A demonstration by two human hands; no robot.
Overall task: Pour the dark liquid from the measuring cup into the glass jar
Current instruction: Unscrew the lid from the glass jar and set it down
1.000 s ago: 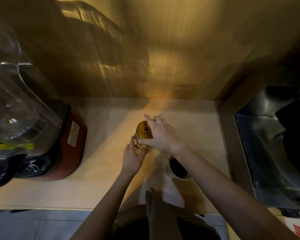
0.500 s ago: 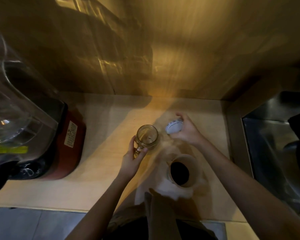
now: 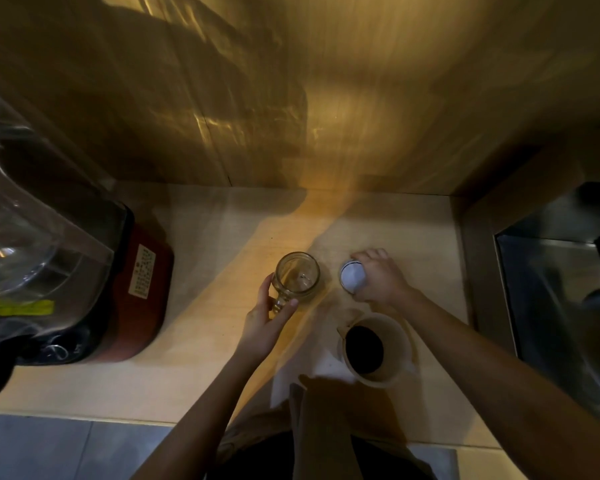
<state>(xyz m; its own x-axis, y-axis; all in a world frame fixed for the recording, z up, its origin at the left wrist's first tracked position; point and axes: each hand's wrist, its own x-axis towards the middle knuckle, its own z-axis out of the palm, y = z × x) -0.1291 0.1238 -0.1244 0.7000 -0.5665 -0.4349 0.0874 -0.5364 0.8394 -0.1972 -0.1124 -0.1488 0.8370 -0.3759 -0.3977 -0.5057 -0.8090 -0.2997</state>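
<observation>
An empty glass jar (image 3: 297, 274) with a handle stands open and upright on the wooden counter (image 3: 201, 327). My left hand (image 3: 265, 322) grips its handle from the near side. To the right of the jar, my right hand (image 3: 380, 280) holds the jar's lid (image 3: 352, 276), white underside up, low over the counter. Whether the lid touches the counter I cannot tell. A measuring cup (image 3: 374, 349) with dark liquid in it stands on the counter just in front of my right hand, under my right forearm.
A blender with a clear jug (image 3: 25, 244) and red base (image 3: 142, 292) stands at the left. A metal sink (image 3: 561, 292) lies at the right, behind a raised counter edge. A wooden wall closes the back. A white sheet (image 3: 312, 370) lies near the front edge.
My right hand took the gold lid off the jar and carried it to the right, turning its white underside up and lowering it. My left hand stayed on the handle.
</observation>
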